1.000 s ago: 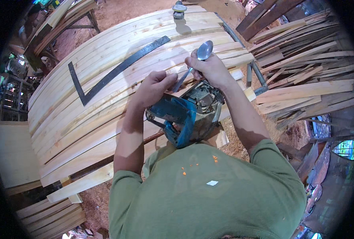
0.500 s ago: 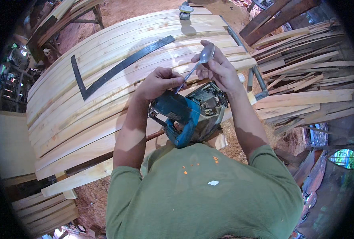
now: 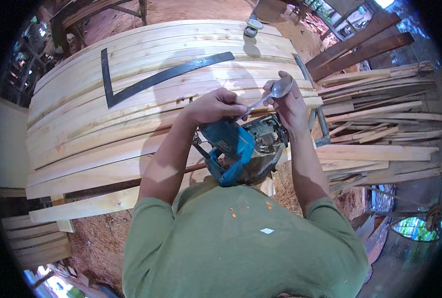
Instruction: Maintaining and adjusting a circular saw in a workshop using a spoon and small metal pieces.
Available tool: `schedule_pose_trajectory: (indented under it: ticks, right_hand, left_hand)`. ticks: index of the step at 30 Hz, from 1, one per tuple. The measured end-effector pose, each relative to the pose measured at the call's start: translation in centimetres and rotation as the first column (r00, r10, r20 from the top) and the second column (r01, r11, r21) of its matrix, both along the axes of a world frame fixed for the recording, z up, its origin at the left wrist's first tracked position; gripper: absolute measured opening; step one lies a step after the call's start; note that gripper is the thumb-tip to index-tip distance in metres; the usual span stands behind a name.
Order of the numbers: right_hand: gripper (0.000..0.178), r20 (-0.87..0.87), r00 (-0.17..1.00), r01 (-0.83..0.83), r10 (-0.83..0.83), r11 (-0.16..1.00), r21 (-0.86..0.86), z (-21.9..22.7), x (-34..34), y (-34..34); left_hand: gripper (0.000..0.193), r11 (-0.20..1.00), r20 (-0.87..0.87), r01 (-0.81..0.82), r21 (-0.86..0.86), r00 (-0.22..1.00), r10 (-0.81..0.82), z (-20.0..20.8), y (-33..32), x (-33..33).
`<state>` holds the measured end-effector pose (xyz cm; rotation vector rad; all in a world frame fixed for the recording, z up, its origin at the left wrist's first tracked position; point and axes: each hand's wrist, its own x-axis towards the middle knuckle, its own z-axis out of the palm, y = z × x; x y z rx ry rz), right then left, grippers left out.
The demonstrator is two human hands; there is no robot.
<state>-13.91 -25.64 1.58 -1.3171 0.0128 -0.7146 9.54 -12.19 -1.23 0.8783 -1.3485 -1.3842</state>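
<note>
boards sweep wide to our left, and there's the room: an open stretch from our left forearm outward, the black square lying on it well ahead. near edge now, passing under that forearm, a dark gap between the last two boards, reddish floor below. on the right it's tighter: the boards end just past our right hand, a pipe runs beside that end, then scrap piles up beyond. far side, a disc tool sits near the right corner, well apart from both hands.

and into the middle! the blue tool sits tilted between our forearms, right by our shirt. the spoon slants above it, bowl up at the right hand, handle end down at the tool's upper edge; touching or not, we can't tell. right hand: fingers half curled, loose about the spoon's neck, and how firm that hold is we can't tell. left hand: thumb and forefinger pressed together right by the lower handle; whether they're pinching it, we can't tell.
</note>
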Motion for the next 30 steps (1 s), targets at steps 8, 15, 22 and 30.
schedule_pose_trajectory:
  ticks: [8, 15, 22, 30]
  right_hand:
    - [0.064, 0.046, 0.997, -0.058, 0.057, 0.998, 0.011, -0.3, 0.0, -0.5]
    - [0.061, 0.080, 0.993, -0.090, 0.090, 0.996, -0.013, 0.1, -0.7, -1.0]
    - [0.059, 0.012, 1.000, 0.002, 0.000, 0.989, -0.151, 1.7, -1.8, -0.7]
    - [0.064, -0.062, 0.985, 0.136, -0.163, 0.940, -0.314, 3.3, -2.7, 0.1]
  left_hand:
    - [0.020, 0.983, -0.174, 0.068, -0.172, 0.980, -0.098, -1.5, -0.8, 0.0]
    - [0.026, 0.992, 0.125, 0.041, -0.118, 0.992, -0.026, 0.9, 0.2, -0.3]
    - [0.032, 0.991, 0.160, 0.048, -0.127, 0.987, -0.028, 1.1, 0.5, -0.6]
    - [0.028, 0.990, 0.186, 0.049, -0.131, 0.982, -0.024, 1.5, 0.4, -0.9]
